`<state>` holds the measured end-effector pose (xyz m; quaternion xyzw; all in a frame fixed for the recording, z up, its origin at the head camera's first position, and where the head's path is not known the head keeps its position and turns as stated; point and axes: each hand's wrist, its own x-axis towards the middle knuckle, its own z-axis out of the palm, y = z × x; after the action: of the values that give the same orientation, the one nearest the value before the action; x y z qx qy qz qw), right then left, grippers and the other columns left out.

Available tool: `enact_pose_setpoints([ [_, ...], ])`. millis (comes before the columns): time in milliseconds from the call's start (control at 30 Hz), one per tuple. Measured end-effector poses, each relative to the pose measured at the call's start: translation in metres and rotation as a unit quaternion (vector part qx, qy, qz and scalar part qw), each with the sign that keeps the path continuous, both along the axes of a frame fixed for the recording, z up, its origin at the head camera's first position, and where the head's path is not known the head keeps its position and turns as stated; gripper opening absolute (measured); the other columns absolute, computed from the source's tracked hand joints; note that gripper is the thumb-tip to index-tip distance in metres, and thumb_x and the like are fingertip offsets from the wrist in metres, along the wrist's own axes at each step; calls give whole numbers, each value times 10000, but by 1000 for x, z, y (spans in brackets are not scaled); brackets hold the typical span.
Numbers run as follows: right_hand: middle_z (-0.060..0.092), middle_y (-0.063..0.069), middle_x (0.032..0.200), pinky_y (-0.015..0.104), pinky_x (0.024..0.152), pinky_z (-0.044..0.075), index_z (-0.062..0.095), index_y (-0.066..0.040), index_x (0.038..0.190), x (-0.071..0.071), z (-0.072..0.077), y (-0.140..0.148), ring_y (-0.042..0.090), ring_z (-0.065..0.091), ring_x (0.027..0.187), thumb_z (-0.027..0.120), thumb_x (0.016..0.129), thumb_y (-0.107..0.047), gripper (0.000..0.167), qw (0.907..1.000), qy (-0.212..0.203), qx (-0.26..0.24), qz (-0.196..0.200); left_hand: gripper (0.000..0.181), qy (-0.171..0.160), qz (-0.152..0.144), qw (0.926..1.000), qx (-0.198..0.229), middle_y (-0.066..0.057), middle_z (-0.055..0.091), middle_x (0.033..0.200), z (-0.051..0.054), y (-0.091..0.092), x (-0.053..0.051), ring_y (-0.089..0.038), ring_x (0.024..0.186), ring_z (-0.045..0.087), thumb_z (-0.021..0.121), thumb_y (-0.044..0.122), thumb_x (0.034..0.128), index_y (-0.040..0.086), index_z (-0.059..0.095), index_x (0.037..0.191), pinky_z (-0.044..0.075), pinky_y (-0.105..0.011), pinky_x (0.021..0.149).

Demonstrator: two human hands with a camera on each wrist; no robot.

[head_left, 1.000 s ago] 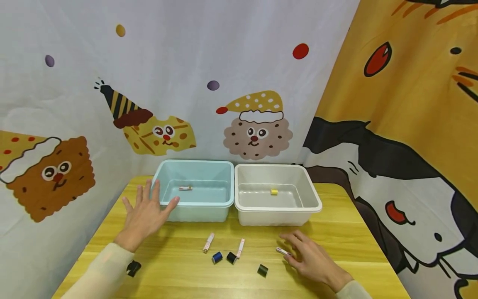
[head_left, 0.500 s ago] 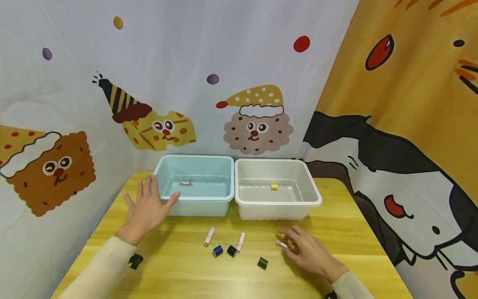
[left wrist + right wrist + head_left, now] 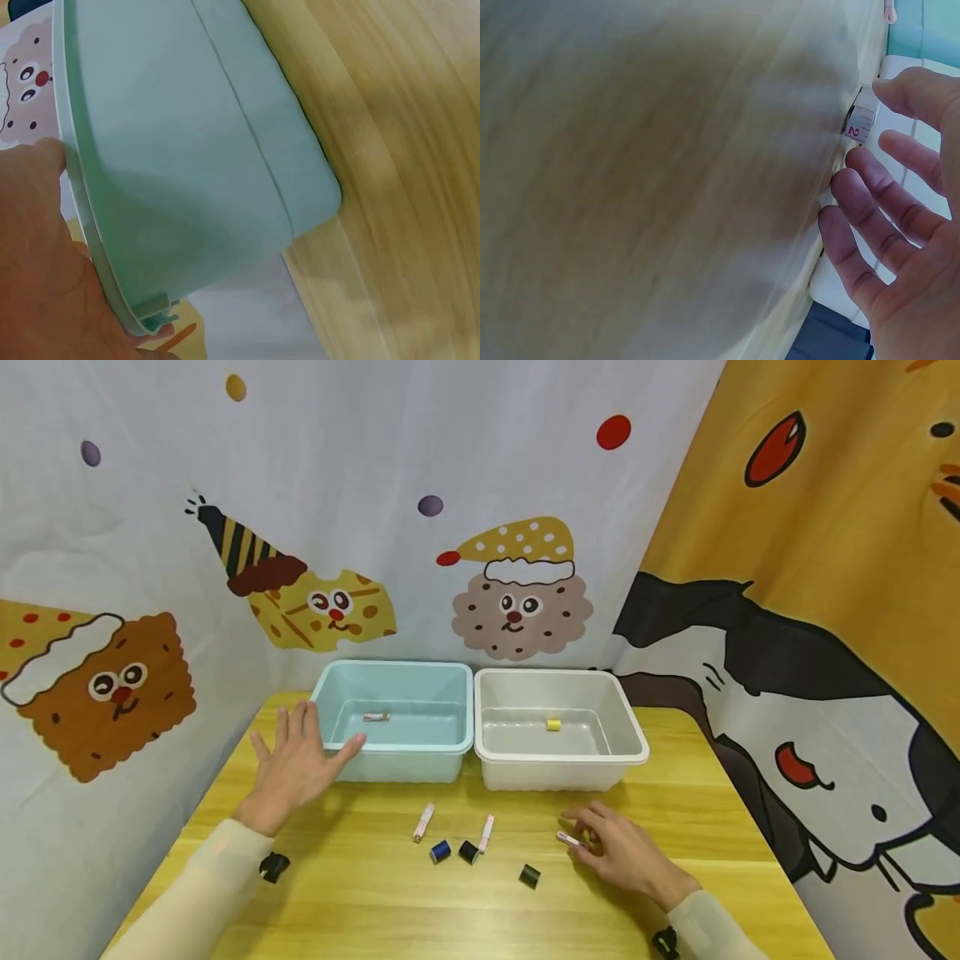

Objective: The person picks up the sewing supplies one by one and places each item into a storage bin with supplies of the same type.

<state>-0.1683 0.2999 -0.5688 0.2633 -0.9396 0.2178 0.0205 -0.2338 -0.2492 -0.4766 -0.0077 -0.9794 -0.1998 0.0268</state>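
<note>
My left hand (image 3: pixel 294 770) is spread at the front left corner of the light blue bin (image 3: pixel 397 767), its thumb along the front rim; in the left wrist view the hand (image 3: pixel 45 255) lies against the bin's rim (image 3: pixel 91 232). Over the wood my right hand (image 3: pixel 626 853) is bent around a small white rolled tape (image 3: pixel 572 840), thumb and forefinger on either side. The right wrist view has this tape (image 3: pixel 860 124) between the thumb and forefinger of the hand (image 3: pixel 915 247), without a plain grip; the other fingers are loosely bent.
A white bin (image 3: pixel 561 775) with a yellow spool (image 3: pixel 552 725) adjoins the blue bin, which holds a tape (image 3: pixel 376 717). On the table lie two tapes (image 3: pixel 423 822) (image 3: pixel 487 833), a blue spool (image 3: pixel 440 852), a black spool (image 3: pixel 468 852) and a dark green spool (image 3: pixel 529 876).
The head view has tilted down, so everything sits higher in it. My right thumb and fingers have come slightly closer around the tape. The left hand stays at the bin's corner.
</note>
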Motion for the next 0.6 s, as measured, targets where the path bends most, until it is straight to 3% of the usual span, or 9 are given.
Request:
enact_pose_setpoints([
  [600, 755, -58, 1155, 189, 709, 553, 821, -169, 1324, -5, -3, 1, -12, 643, 870, 916, 1021, -141, 319, 9995, 26, -110, 307, 1304, -237, -152, 9995, 152, -365, -21, 1927, -1, -6, 0, -665, 1771, -79, 485, 877, 1098, -69, -19, 1839, -22, -1006, 1266],
])
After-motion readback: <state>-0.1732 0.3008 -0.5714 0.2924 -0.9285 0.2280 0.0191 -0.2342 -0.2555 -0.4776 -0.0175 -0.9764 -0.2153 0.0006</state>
